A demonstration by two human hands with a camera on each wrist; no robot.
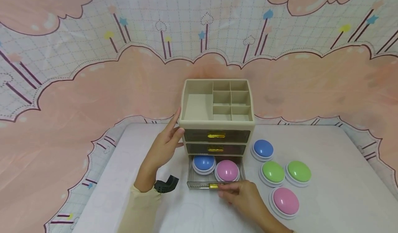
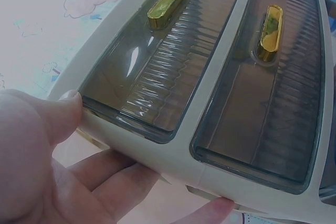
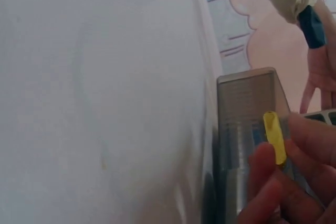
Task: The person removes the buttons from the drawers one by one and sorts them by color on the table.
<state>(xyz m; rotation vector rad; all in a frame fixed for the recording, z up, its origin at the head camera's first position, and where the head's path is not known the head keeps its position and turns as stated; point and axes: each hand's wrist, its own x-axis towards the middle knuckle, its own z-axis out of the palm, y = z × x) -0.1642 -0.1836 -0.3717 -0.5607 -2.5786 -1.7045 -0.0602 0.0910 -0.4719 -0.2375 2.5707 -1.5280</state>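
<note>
A cream desktop organizer (image 1: pixel 217 123) with smoky clear drawers stands at the middle of the table. Its bottom drawer (image 1: pixel 199 185) is pulled out and holds a blue dome-topped button (image 1: pixel 204 162) and a pink one (image 1: pixel 227 170), side by side. My right hand (image 1: pixel 245 196) pinches that drawer's gold handle (image 3: pixel 274 137) between thumb and fingers. Against the organizer's left side rests my left hand (image 1: pixel 163 145), fingers extended; in the left wrist view its thumb (image 2: pixel 65 111) touches the front edge. Both upper drawers (image 1: pixel 216 136) are closed.
Right of the organizer on the white table (image 1: pixel 329 150) sit a blue button (image 1: pixel 263 148), two green ones (image 1: pixel 273 172) and a pink one (image 1: pixel 285 201). The organizer's top has open compartments (image 1: pixel 199 105). Behind hangs a patterned cloth (image 1: pixel 93 94).
</note>
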